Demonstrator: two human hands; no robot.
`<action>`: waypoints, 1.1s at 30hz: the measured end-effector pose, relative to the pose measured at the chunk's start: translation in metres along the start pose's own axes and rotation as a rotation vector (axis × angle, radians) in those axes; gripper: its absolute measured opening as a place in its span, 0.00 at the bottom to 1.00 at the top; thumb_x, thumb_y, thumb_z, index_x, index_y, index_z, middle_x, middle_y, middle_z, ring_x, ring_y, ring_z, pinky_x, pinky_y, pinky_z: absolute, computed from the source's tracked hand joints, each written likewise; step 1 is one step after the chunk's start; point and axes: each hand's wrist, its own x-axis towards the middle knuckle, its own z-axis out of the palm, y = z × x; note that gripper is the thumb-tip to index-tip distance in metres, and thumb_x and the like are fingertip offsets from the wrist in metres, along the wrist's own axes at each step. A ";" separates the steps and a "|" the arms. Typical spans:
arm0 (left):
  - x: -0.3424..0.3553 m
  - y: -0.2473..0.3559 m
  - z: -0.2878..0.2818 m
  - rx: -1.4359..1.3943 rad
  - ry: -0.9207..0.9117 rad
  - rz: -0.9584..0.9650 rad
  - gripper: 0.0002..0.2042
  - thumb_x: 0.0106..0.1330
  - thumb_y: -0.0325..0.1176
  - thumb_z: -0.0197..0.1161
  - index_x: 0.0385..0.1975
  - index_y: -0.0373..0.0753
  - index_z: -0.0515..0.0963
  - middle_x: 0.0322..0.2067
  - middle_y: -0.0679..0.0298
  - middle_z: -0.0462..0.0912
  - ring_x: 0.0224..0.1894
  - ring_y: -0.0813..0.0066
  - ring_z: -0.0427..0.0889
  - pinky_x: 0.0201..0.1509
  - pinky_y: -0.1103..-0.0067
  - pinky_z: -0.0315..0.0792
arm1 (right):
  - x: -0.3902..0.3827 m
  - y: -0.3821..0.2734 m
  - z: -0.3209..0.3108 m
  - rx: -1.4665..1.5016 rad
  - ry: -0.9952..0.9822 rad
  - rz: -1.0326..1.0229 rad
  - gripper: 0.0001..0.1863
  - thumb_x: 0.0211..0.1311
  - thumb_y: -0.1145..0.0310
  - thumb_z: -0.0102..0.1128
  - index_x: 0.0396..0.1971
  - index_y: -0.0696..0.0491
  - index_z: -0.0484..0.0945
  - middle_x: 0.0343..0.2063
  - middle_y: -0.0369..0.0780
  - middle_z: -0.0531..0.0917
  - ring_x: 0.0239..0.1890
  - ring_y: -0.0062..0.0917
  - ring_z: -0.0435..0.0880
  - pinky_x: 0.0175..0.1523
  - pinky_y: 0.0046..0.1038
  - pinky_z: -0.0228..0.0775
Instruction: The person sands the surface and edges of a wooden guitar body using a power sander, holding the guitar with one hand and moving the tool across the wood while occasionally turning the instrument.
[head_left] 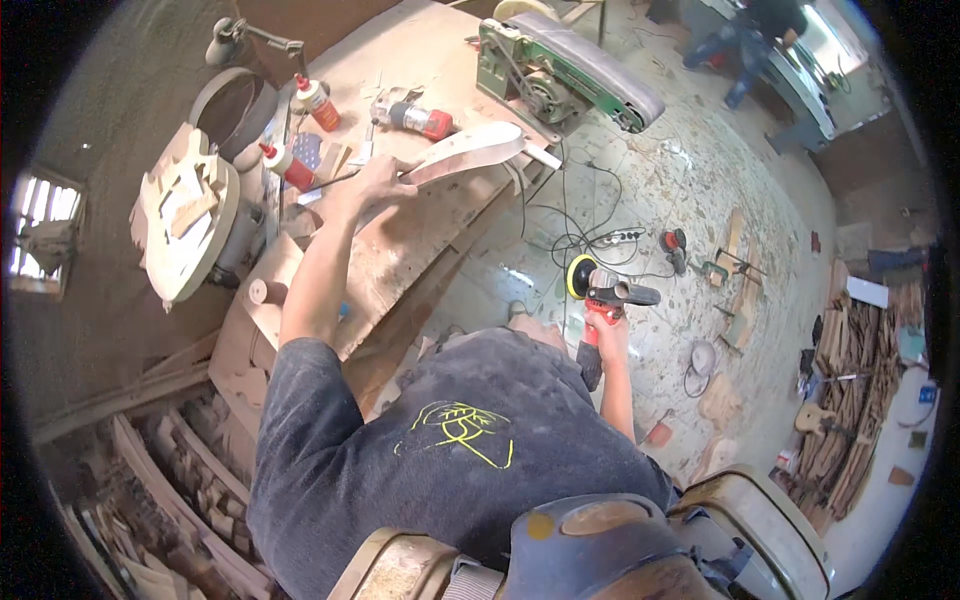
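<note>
Over the edge of the workbench (362, 265), my left hand (385, 183) is closed around the near end of a long, curved, pale wooden piece (468, 152). The piece points away to the right, with its wide rounded end farthest from the hand. Low on my right side, away from the bench, my right hand (606, 326) grips the red body of a power sander (604, 296). A round yellow-rimmed pad (579, 277) faces left on the sander, apart from the wood. Just beyond my left hand lie two red-and-white glue bottles (288, 168) and a red-and-grey power tool (412, 117).
A green belt sander (560, 80) stands at the bench's far right. Cables (590, 240) trail over the floor beside an extension strip (612, 238). Wood pieces fill a bin (190, 212) at left. Timber (860, 370) is stacked at right. Another person (745, 45) is far right.
</note>
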 end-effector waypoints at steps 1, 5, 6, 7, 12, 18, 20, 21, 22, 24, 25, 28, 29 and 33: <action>-0.001 0.002 0.001 -0.007 0.002 -0.018 0.35 0.48 0.43 0.68 0.62 0.45 0.79 0.31 0.44 0.86 0.34 0.55 0.87 0.44 0.66 0.78 | 0.007 -0.003 -0.003 -0.006 -0.018 0.019 0.23 0.49 0.69 0.73 0.47 0.57 0.80 0.38 0.37 0.86 0.36 0.21 0.83 0.44 0.25 0.75; -0.008 0.021 0.000 -0.041 0.029 -0.051 0.35 0.47 0.43 0.68 0.62 0.47 0.79 0.29 0.45 0.85 0.31 0.58 0.86 0.41 0.66 0.77 | 0.038 -0.009 -0.016 0.002 -0.044 0.003 0.23 0.49 0.69 0.73 0.47 0.57 0.80 0.37 0.37 0.85 0.37 0.21 0.83 0.45 0.25 0.75; -0.011 0.029 0.000 -0.031 0.035 -0.089 0.34 0.49 0.41 0.67 0.63 0.49 0.78 0.27 0.45 0.84 0.31 0.57 0.85 0.42 0.66 0.77 | 0.047 -0.006 -0.022 -0.048 -0.069 -0.004 0.24 0.49 0.67 0.73 0.48 0.57 0.80 0.38 0.37 0.86 0.38 0.21 0.83 0.46 0.25 0.75; -0.015 0.035 0.001 -0.023 0.043 -0.134 0.34 0.51 0.39 0.67 0.64 0.51 0.77 0.25 0.44 0.82 0.30 0.56 0.85 0.42 0.65 0.77 | 0.055 -0.010 -0.025 -0.101 -0.101 -0.012 0.25 0.49 0.66 0.72 0.49 0.57 0.80 0.39 0.37 0.86 0.39 0.21 0.83 0.48 0.26 0.74; -0.024 0.032 0.027 0.051 0.144 -0.121 0.34 0.48 0.39 0.65 0.63 0.50 0.79 0.26 0.49 0.83 0.28 0.59 0.84 0.38 0.66 0.77 | 0.083 -0.040 -0.035 -0.152 -0.202 -0.043 0.27 0.48 0.67 0.74 0.49 0.59 0.79 0.40 0.39 0.85 0.40 0.23 0.84 0.48 0.26 0.75; -0.034 0.039 0.114 0.118 0.354 0.018 0.35 0.46 0.34 0.66 0.63 0.46 0.78 0.42 0.52 0.87 0.33 0.51 0.84 0.46 0.65 0.80 | 0.124 -0.043 -0.047 -0.302 -0.268 -0.302 0.31 0.48 0.64 0.78 0.51 0.61 0.77 0.40 0.40 0.86 0.39 0.23 0.84 0.43 0.27 0.78; -0.043 0.047 0.152 0.183 0.352 -0.083 0.37 0.46 0.31 0.67 0.65 0.45 0.74 0.59 0.59 0.81 0.43 0.47 0.83 0.55 0.62 0.78 | 0.131 -0.054 -0.040 -0.295 -0.339 -0.133 0.31 0.48 0.63 0.79 0.51 0.61 0.77 0.38 0.39 0.86 0.37 0.25 0.85 0.43 0.28 0.78; -0.046 0.046 0.170 0.161 0.338 -0.108 0.37 0.46 0.31 0.67 0.65 0.45 0.74 0.59 0.59 0.81 0.43 0.47 0.83 0.55 0.62 0.78 | 0.135 -0.057 -0.035 -0.266 -0.388 0.017 0.32 0.47 0.63 0.80 0.51 0.62 0.77 0.37 0.39 0.86 0.35 0.26 0.85 0.43 0.29 0.79; -0.046 0.040 0.190 0.265 0.395 -0.078 0.39 0.46 0.30 0.68 0.66 0.46 0.72 0.64 0.62 0.76 0.47 0.46 0.81 0.59 0.60 0.76 | 0.147 -0.051 -0.033 -0.260 -0.449 0.027 0.33 0.47 0.60 0.80 0.50 0.63 0.77 0.34 0.41 0.87 0.32 0.30 0.85 0.43 0.33 0.79; -0.047 0.041 0.213 0.386 0.416 -0.075 0.42 0.46 0.29 0.70 0.69 0.46 0.68 0.71 0.67 0.69 0.57 0.47 0.75 0.69 0.55 0.68 | 0.164 -0.042 -0.026 -0.446 -0.432 -0.060 0.34 0.46 0.58 0.80 0.49 0.64 0.78 0.35 0.44 0.87 0.33 0.33 0.86 0.44 0.35 0.79; -0.047 0.038 0.221 0.369 0.403 -0.092 0.42 0.46 0.29 0.70 0.69 0.46 0.68 0.71 0.67 0.69 0.57 0.47 0.75 0.69 0.55 0.68 | 0.173 -0.037 -0.023 -0.609 -0.409 -0.174 0.34 0.46 0.56 0.80 0.48 0.64 0.78 0.35 0.47 0.87 0.35 0.36 0.87 0.45 0.36 0.79; -0.052 0.029 0.230 0.451 0.379 -0.136 0.44 0.50 0.33 0.73 0.72 0.49 0.65 0.74 0.70 0.64 0.66 0.45 0.70 0.73 0.55 0.65 | 0.179 -0.052 0.008 -0.737 -0.446 -0.368 0.32 0.46 0.54 0.80 0.44 0.64 0.80 0.30 0.48 0.86 0.33 0.38 0.88 0.41 0.36 0.78; -0.052 0.028 0.229 0.439 0.370 -0.146 0.44 0.50 0.33 0.73 0.72 0.49 0.65 0.74 0.70 0.64 0.66 0.45 0.70 0.73 0.55 0.65 | 0.178 -0.061 0.017 -0.797 -0.439 -0.530 0.28 0.46 0.56 0.80 0.40 0.62 0.81 0.24 0.44 0.86 0.28 0.33 0.87 0.37 0.34 0.77; -0.054 0.013 0.217 0.173 0.345 -0.081 0.40 0.57 0.47 0.72 0.73 0.56 0.65 0.77 0.62 0.57 0.75 0.40 0.56 0.79 0.55 0.56 | 0.191 -0.078 0.041 -1.007 -0.464 -0.449 0.34 0.45 0.51 0.79 0.45 0.62 0.81 0.36 0.54 0.88 0.42 0.47 0.88 0.48 0.41 0.77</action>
